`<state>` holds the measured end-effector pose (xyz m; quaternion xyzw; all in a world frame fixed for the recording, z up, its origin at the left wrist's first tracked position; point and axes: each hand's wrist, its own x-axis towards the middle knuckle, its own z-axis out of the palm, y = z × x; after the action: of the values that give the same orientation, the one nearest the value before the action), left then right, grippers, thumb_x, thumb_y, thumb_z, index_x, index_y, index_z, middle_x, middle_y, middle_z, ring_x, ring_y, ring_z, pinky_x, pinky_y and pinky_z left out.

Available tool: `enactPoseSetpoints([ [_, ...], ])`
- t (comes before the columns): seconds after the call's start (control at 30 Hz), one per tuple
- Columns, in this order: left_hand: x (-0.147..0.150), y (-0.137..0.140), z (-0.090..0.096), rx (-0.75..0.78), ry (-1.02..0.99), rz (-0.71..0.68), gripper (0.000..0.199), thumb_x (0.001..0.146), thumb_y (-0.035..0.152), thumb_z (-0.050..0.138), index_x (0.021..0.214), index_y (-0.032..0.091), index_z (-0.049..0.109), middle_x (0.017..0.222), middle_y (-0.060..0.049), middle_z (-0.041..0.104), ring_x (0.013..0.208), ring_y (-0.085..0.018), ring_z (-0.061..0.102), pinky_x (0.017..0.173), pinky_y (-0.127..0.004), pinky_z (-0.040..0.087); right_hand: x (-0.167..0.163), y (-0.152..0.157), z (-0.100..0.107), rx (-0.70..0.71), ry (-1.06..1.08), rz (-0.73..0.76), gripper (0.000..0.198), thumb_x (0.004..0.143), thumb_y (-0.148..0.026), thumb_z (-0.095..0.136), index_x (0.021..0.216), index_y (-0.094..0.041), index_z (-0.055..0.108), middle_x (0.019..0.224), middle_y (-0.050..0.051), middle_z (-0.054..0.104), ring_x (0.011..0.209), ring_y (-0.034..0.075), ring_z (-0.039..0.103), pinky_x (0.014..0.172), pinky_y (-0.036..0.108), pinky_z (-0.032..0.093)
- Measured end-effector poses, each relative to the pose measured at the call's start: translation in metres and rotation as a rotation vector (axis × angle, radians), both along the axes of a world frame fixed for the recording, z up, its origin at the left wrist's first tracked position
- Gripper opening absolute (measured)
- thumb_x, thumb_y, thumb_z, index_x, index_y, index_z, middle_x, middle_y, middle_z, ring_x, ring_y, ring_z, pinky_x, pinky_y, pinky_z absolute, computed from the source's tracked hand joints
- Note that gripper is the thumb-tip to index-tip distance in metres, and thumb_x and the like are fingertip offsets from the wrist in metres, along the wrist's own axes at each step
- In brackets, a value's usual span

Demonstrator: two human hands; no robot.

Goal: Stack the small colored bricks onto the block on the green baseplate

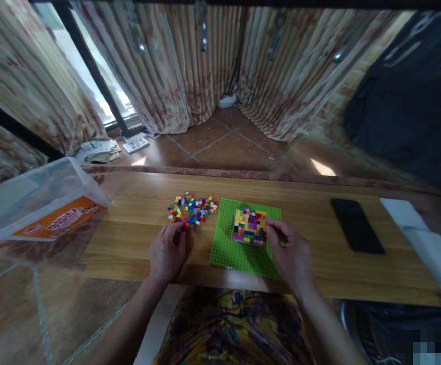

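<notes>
A green baseplate [224, 253] lies on the wooden table, bearing a square build of small multicoloured toy bricks [249, 226]. My right hand [289, 252] is at the right edge of this build, thumb and forefinger pinched together; whatever is between them is too small to make out. Left of the baseplate, loose toy bricks [195, 208] are spread in a pile of many colours. Along the pile's near edge rests my left hand [169, 251], its fingers curled closed, and their tips hide anything they may hold.
A clear plastic box [33, 197] with an orange label stands at the table's left end. To the right lie a black phone-like slab [357, 225] and white flat objects [426, 238]. Papers [100, 150] lie on the floor by the curtains [182, 76].
</notes>
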<state>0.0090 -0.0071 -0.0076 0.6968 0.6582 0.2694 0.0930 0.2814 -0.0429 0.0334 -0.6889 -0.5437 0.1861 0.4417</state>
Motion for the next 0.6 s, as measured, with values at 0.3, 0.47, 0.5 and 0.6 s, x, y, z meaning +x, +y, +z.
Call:
enactPoseSetpoints([
  [0.3, 0.000, 0.000, 0.004, -0.021, 0.015, 0.000, 0.024, 0.089, 0.030, 0.050, 0.105, 0.020, 0.064, 0.090, -0.005, 0.070, 0.078, -0.019, 0.066, 0.068, -0.028, 0.048, 0.003, 0.014, -0.002, -0.030, -0.034, 0.051, 0.026, 0.090, -0.033, 0.050, 0.097, -0.019, 0.070, 0.098, 0.008, 0.072, 0.086, 0.020, 0.066, 0.078, 0.034, 0.052],
  [0.47, 0.000, 0.001, 0.002, -0.023, 0.019, 0.000, 0.024, 0.089, 0.031, 0.049, 0.104, 0.020, 0.064, 0.091, -0.005, 0.070, 0.075, -0.018, 0.065, 0.066, -0.027, 0.047, 0.004, 0.018, 0.000, -0.019, -0.115, 0.067, 0.024, 0.089, -0.033, 0.051, 0.092, -0.019, 0.071, 0.093, 0.008, 0.071, 0.083, 0.020, 0.065, 0.075, 0.034, 0.051],
  [0.5, 0.000, 0.002, 0.002, -0.022, 0.018, 0.000, 0.024, 0.089, 0.031, 0.049, 0.104, 0.020, 0.064, 0.090, -0.005, 0.070, 0.075, -0.018, 0.065, 0.066, -0.027, 0.047, 0.005, 0.019, 0.001, -0.017, -0.132, 0.067, 0.024, 0.089, -0.032, 0.051, 0.091, -0.019, 0.071, 0.093, 0.008, 0.071, 0.083, 0.020, 0.065, 0.075, 0.034, 0.051],
  [0.6, 0.000, 0.002, 0.001, -0.014, 0.018, -0.003, 0.024, 0.089, 0.030, 0.049, 0.104, 0.020, 0.064, 0.089, -0.005, 0.070, 0.075, -0.018, 0.065, 0.066, -0.027, 0.047, 0.007, 0.021, 0.002, -0.020, -0.146, 0.079, 0.023, 0.088, -0.032, 0.052, 0.090, -0.020, 0.071, 0.092, 0.007, 0.071, 0.082, 0.020, 0.065, 0.074, 0.034, 0.051],
])
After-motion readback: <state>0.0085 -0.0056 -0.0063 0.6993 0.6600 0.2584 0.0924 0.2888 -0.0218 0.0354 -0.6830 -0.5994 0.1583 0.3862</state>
